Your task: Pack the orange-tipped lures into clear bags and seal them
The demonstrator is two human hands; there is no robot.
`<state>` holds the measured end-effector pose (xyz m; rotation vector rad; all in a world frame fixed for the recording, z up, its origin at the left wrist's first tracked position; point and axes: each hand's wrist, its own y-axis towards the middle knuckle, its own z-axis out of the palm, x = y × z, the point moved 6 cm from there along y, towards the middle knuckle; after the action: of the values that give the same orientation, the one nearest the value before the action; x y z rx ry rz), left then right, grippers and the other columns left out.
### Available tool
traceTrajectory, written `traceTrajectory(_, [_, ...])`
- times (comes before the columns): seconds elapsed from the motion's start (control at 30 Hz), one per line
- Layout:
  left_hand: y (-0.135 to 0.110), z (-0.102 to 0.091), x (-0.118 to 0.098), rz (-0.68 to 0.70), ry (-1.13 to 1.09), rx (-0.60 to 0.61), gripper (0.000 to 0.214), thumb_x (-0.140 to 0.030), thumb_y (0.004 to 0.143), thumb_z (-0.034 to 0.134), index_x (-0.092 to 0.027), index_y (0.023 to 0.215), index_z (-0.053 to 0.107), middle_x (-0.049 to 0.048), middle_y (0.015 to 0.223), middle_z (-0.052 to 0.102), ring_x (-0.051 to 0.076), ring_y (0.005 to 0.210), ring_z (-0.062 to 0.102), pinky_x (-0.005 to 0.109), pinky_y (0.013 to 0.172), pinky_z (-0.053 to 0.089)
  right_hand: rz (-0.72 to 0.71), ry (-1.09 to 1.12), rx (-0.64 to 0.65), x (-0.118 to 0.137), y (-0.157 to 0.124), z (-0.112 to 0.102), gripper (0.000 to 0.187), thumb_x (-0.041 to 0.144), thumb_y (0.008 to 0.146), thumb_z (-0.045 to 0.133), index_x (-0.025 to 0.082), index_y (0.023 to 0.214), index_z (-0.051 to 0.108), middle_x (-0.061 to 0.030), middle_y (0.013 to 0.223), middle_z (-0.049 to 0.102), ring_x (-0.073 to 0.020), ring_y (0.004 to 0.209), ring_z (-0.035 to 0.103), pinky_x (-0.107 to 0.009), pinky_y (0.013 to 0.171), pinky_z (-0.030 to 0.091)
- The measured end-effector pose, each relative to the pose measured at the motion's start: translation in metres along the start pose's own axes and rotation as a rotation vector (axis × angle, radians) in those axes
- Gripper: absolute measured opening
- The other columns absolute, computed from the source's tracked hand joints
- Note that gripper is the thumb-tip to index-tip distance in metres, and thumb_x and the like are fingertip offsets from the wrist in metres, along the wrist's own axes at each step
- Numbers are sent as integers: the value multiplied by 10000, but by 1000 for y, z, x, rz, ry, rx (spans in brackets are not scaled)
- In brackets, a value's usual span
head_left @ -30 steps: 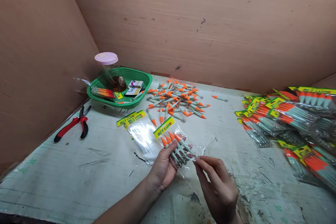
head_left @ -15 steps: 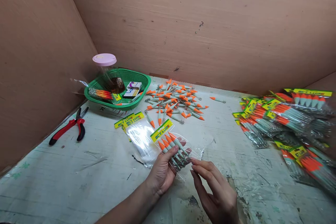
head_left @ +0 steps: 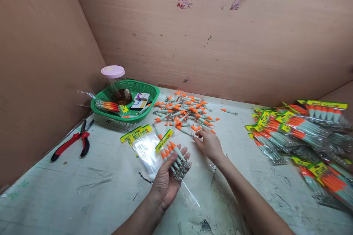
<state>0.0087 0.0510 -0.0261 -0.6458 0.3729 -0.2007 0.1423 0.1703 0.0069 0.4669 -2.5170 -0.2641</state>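
Note:
My left hand [head_left: 166, 184] holds a clear plastic bag with a yellow-green BCT LURE header [head_left: 164, 141], thumb across its front. Several orange-tipped, pale green fishing lures [head_left: 173, 153] lie side by side inside, hooks bunched toward the palm; the bag's loose end hangs below. At the front edge of a heap of matching lures [head_left: 183, 110], my right hand [head_left: 211, 145] has thumb and fingers closed at the hooked end of one lure [head_left: 184, 130]. Flat header bags [head_left: 145, 150] lie just left of the held bag.
A green basket [head_left: 154, 93] holds a pink-lidded jar [head_left: 113, 71], a small box [head_left: 140, 100] and a pack of red-yellow lures [head_left: 107, 106]. Red-black pliers [head_left: 73, 141] lie at left. Filled lure packs [head_left: 300, 128] are piled at right. Board walls enclose the table.
My right hand has moved from beside the bag's lower end forward to the lure heap. The left hand still holds the bag, now slightly tilted. The camera view has shifted a little.

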Motion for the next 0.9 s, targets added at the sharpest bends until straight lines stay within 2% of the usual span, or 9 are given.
traceTrajectory(0.13, [0,2,-1,-17,-7,21,350,-120,834,560,-130,1183,531,108,980,717,166,777,699,276,675,566,83,-36,-20,-5,1,23,113,183,742,576,155,831,641,-56,793,605,-174,682,583,-285,622,441])
traceTrajectory(0.33, [4,-2,-5,38,32,-11,355,-127,816,581,-129,1169,545,111,965,717,195,823,698,298,721,567,75,-23,-7,-8,-6,29,73,163,741,521,178,790,572,-25,763,584,-149,662,560,-256,615,436])
traceTrajectory(0.5, [5,-3,-5,71,86,6,400,-139,776,631,-128,1166,547,123,988,713,228,849,694,354,767,564,-13,-32,54,-5,-42,14,145,197,765,512,189,900,564,-8,691,555,-157,604,539,-265,559,430])
traceTrajectory(0.6, [4,-3,-3,58,110,-5,403,-131,762,640,-108,1155,558,136,975,715,233,842,695,345,762,563,-142,-13,115,4,-59,6,238,192,787,521,185,1021,565,-72,877,592,-199,783,572,-309,663,481])
traceTrajectory(0.67, [4,-3,-1,45,131,3,389,-137,763,639,-100,1143,568,142,972,715,232,834,696,333,749,564,-244,14,162,11,-65,4,273,156,821,483,205,1079,558,-81,973,596,-201,876,567,-317,736,491])
traceTrajectory(0.8, [5,-3,0,43,166,46,377,-171,772,642,-124,1138,567,137,1021,704,230,836,697,320,703,569,-371,51,205,19,-74,2,217,131,876,410,220,947,595,-49,839,603,-173,771,562,-279,660,493])
traceTrajectory(0.9, [6,-4,0,58,168,54,363,-190,775,644,-129,1125,567,136,1062,692,236,864,692,330,721,569,-382,89,173,22,-86,-25,176,138,874,423,201,967,558,-58,833,580,-167,748,562,-268,628,493])
